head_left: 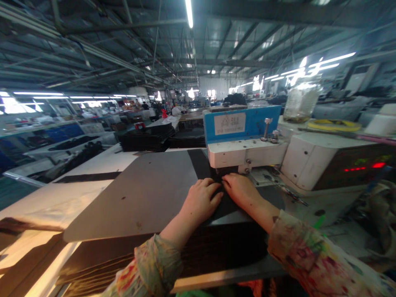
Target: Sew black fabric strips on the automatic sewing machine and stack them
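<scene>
A broad grey sheet (pixel 145 181) with rounded corners lies in front of a blue and white machine (pixel 244 154). Along its right part runs a black strip (pixel 227 206) of material, passing under the machine's head. My left hand (pixel 202 198) rests on this strip, fingers curled and pressed down at its edge. Close beside it, my right hand (pixel 239 189) has its fingertips pinched on the strip just below the machine head. The fingertips of both hands nearly meet, and what lies right under them is partly hidden.
Stacked dark sheets (pixel 148 138) lie behind the grey sheet, and another stack (pixel 102 258) sits below its front edge. At the right are a control box (pixel 334 161) with red digits, small scissors (pixel 293 194), a yellow coil (pixel 334 125) and a clear plastic container (pixel 301 101).
</scene>
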Motion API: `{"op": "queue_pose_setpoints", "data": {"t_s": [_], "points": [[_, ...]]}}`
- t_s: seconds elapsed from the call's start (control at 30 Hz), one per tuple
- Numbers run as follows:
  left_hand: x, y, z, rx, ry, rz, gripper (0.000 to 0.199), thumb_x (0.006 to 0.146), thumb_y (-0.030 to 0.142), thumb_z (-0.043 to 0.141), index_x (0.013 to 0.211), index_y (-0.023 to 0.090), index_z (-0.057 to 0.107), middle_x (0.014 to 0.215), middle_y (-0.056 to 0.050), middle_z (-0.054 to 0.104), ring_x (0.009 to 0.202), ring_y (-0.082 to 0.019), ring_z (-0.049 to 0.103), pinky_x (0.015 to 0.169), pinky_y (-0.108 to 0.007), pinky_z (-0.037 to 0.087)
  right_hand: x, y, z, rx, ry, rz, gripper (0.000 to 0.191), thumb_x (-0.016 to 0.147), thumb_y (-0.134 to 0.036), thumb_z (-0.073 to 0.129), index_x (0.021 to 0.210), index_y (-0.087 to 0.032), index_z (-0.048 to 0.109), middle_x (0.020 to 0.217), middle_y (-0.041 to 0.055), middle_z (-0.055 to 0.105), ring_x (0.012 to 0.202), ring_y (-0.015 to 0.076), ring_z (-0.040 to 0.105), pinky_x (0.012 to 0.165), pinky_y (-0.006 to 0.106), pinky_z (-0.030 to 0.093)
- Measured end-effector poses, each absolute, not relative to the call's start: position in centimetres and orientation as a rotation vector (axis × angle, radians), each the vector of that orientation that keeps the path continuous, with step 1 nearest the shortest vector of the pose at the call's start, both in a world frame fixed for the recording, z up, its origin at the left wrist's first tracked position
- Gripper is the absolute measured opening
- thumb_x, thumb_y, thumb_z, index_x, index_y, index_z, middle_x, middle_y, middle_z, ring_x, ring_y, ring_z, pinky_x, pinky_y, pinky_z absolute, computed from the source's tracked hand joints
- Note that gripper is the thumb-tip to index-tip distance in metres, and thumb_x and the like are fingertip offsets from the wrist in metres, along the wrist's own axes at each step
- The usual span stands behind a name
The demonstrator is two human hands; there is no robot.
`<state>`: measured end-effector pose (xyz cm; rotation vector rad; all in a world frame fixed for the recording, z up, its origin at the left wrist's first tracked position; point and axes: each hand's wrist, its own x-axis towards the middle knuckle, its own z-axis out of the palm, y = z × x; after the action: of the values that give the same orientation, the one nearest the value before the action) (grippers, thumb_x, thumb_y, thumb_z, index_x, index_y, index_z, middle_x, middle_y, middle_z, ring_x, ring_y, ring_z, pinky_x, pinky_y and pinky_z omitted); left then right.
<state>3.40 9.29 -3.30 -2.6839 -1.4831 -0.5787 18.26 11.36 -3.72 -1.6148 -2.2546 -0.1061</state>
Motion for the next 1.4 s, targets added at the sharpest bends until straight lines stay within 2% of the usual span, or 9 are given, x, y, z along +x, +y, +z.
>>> {"op": "queue_pose_setpoints", "data": {"t_s": [0.3,0.67,0.97,1.1,1.23,1.3,1.4], "points": [[2.9,10.3,-3.0,-2.749,-1.473,-0.561,0.03,0.081,0.033,0.043,0.105,0.022,0.057,0.107,-0.005,0.054,0.095,-0.018,0.05,0.087,-0.032,0.04,18.2,11.3,-3.5,-1.633,-2.286,-0.122,0.024,0.085,-0.021,0.036,0.087,-0.017,0.06,0.086,0.0057,0.063,0.078,0.016,0.059,0.067,0.025,0.04],[2.9,11.4,-2.6,-2.727,-1.508,-0.538,0.031,0.079,0.015,0.039,0.101,0.02,0.06,0.1,-0.005,0.057,0.091,-0.017,0.051,0.083,-0.029,0.042,18.0,11.4,-3.1,-1.673,-2.313,-0.157,0.024,0.086,-0.021,0.036,0.084,-0.015,0.059,0.086,0.0075,0.063,0.078,0.0171,0.06,0.064,0.024,0.041],[2.2,13.4,-2.8,-2.659,-1.48,-0.436,0.028,0.083,0.02,0.037,0.098,0.018,0.061,0.096,-0.006,0.058,0.087,-0.016,0.053,0.079,-0.027,0.044,17.9,11.6,-3.3,-1.623,-2.325,-0.233,0.019,0.083,-0.013,0.037,0.083,-0.015,0.056,0.085,0.006,0.062,0.074,0.0168,0.06,0.061,0.025,0.041],[1.4,14.3,-2.0,-2.603,-1.456,-0.267,0.029,0.083,0.018,0.035,0.093,0.016,0.062,0.092,-0.008,0.059,0.085,-0.016,0.056,0.077,-0.027,0.044,18.5,11.1,-3.5,-1.59,-2.273,-0.151,0.022,0.085,-0.018,0.037,0.082,-0.016,0.058,0.084,0.0055,0.06,0.076,0.0151,0.059,0.066,0.024,0.041],[0.7,13.9,-1.2,-2.587,-1.422,-0.146,0.017,0.069,0.017,0.05,0.08,0.012,0.062,0.079,-0.009,0.059,0.073,-0.021,0.057,0.072,-0.032,0.046,19.2,9.8,-3.8,-1.467,-2.218,0.019,0.021,0.084,-0.017,0.04,0.086,-0.017,0.061,0.084,0.0045,0.059,0.081,0.0138,0.056,0.072,0.023,0.039],[0.5,13.7,-1.2,-2.567,-1.418,-0.127,0.018,0.064,0.019,0.055,0.08,0.011,0.06,0.078,-0.01,0.059,0.073,-0.023,0.057,0.072,-0.033,0.045,19.4,8.8,-3.8,-1.419,-2.167,0.13,0.021,0.083,-0.016,0.041,0.089,-0.016,0.062,0.085,0.0046,0.059,0.082,0.014,0.055,0.074,0.023,0.039],[0.2,14.1,-1.5,-2.49,-1.491,-0.178,0.016,0.072,0.021,0.048,0.081,0.013,0.059,0.083,-0.009,0.058,0.079,-0.021,0.056,0.075,-0.032,0.044,19.4,6.9,-3.6,-1.321,-2.052,0.352,0.021,0.082,-0.017,0.043,0.091,-0.017,0.062,0.088,0.0043,0.06,0.085,0.0138,0.054,0.077,0.023,0.039]]}}
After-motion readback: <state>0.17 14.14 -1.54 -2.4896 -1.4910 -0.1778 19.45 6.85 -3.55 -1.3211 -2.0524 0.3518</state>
